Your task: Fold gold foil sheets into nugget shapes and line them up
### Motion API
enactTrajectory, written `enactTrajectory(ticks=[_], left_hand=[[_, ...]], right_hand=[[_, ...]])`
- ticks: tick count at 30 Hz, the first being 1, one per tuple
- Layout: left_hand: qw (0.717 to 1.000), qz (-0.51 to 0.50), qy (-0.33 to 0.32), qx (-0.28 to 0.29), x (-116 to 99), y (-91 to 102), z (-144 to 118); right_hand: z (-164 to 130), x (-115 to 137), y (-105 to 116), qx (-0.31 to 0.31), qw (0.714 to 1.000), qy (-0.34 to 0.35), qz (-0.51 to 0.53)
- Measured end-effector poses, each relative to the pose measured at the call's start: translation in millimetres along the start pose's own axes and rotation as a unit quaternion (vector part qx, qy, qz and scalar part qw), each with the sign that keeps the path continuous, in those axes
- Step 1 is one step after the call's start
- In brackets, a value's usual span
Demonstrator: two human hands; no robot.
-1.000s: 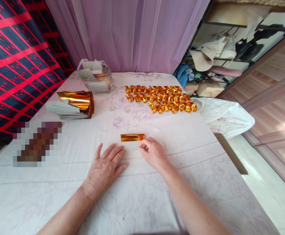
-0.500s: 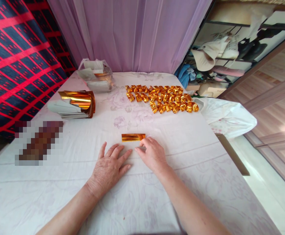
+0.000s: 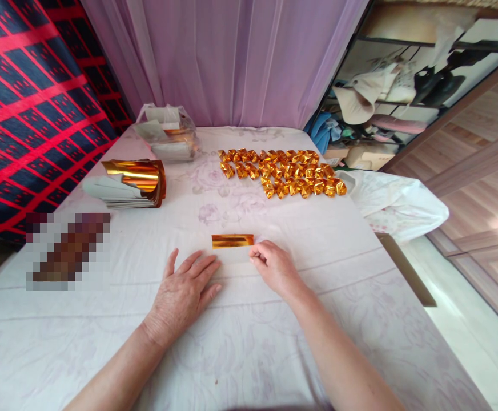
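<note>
Currently, the folded strip of gold foil paper (image 3: 232, 241) lies flat on the white floral tablecloth (image 3: 274, 319), just beyond both hands and near the middle of the table. The left hand (image 3: 183, 294) rests palm down on the cloth with its fingers spread and holds nothing; its fingertips stop just short of the strip's near left corner. The right hand (image 3: 276, 266) has its fingers curled together at the strip's right end, and thumb and forefinger appear to pinch that end or the pale edge below it, though the contact itself is too small to confirm. Compared with half a second earlier, the left hand has drawn back slightly toward the body, and the right hand has moved from below the strip to its right end; the strip itself has not shifted. This suggests that a flattening pass along the fold is complete and that the right end is the part now being worked. Farther back, rows of small folded gold foil pieces (image 3: 281, 171) lie side by side on the cloth. A stack of gold and white paper sheets (image 3: 127, 184) sits at the left, with a clear plastic bag of further sheets (image 3: 169, 134) behind it. A white plastic bag (image 3: 397, 202) hangs off the right table edge.
</note>
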State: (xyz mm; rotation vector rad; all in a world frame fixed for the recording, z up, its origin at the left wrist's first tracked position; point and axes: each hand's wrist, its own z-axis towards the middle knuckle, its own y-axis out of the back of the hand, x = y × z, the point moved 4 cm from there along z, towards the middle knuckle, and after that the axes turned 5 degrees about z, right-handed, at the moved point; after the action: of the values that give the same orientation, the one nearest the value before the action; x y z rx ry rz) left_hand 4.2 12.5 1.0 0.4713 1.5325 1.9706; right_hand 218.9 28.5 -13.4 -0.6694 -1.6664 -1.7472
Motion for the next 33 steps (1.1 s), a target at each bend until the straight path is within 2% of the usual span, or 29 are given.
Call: enactTrajectory(ticks=[11, 16, 21, 25, 29, 33], left_hand=[[1.000, 0.010, -0.016, -0.007, 12.6, 0.5, -2.2], [0.999, 0.031, -0.013, 0.000, 10.7, -2.0, -0.6], [0.999, 0.029, -0.018, -0.003, 11.6, -6.9, 1.2], [1.000, 0.006, -0.017, -0.006, 13.7, -9.0, 0.7], [0.999, -0.008, -0.022, -0.021, 14.1, -8.9, -0.6], [1.000, -0.007, -0.021, -0.012, 14.4, -10.5, -0.7]], right_hand=[[0.0, -5.8, 3.8, 0.017, 0.999, 0.027, 0.025], [-2.9, -9.1, 1.9, -0.023, 0.998, 0.029, 0.042], [-3.6, -5.5, -0.7, -0.054, 0.998, 0.032, -0.022], [-3.3, -4.1, -3.1, -0.059, 0.997, 0.026, -0.053], [-4.4, -5.9, -4.9, -0.055, 0.997, 0.034, -0.037], [-6.0, -6.9, -4.0, -0.053, 0.997, 0.045, -0.023]])
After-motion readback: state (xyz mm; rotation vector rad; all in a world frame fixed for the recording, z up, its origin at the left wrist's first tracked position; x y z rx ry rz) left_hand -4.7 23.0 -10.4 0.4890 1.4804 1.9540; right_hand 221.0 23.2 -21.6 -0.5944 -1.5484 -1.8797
